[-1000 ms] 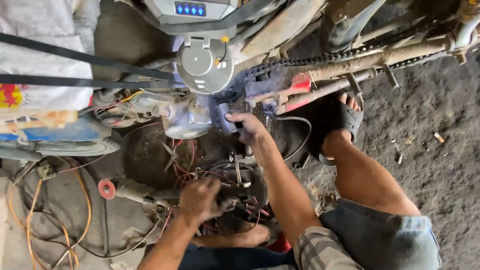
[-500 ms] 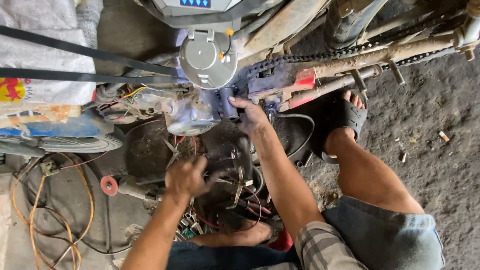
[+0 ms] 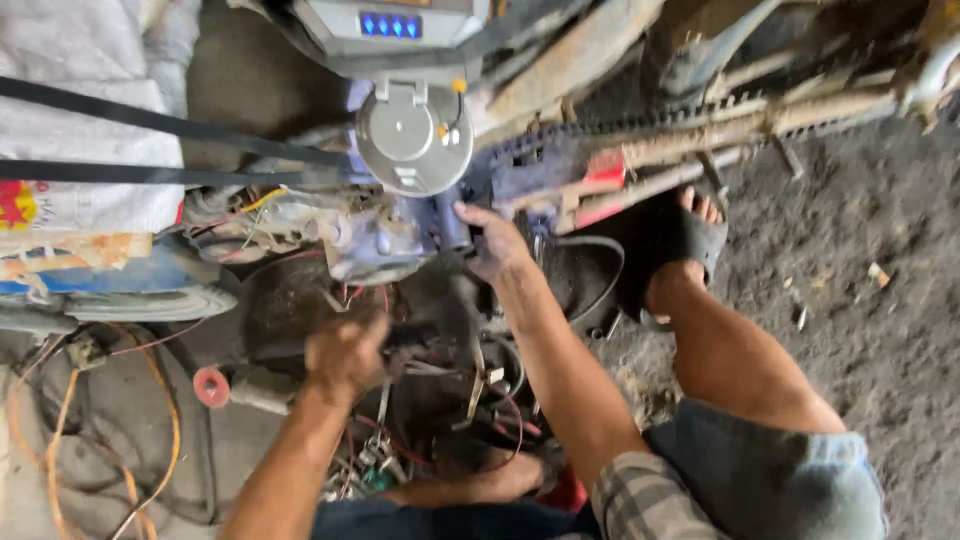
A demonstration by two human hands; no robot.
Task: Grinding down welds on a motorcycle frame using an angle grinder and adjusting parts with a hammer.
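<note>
The person squats on a dirt floor (image 3: 880, 330) and works at the exposed engine block (image 3: 375, 240) of a stripped motorcycle frame. The right hand (image 3: 495, 240) presses against the right side of the block, its fingers bent onto the dark metal there; whether they grip a part or only brace cannot be told. The left hand (image 3: 345, 350) is clenched low, in front of the block, around something dark among the loose wires (image 3: 480, 400); what it holds is hidden by the fist.

By the look of it, the step in hand is steadying the block with one hand while the other works a part below it. The next move seems to call for a firm hold on the block and a small, controlled pull or turn from the left hand.

Room is tight. The round grey cover (image 3: 415, 135) hangs just above the block, the drive chain (image 3: 640, 125) runs off to the right, and black belts (image 3: 150, 145) cross on the left. A sandalled foot (image 3: 690, 235) rests near the right forearm. The open floor lies to the right.
</note>
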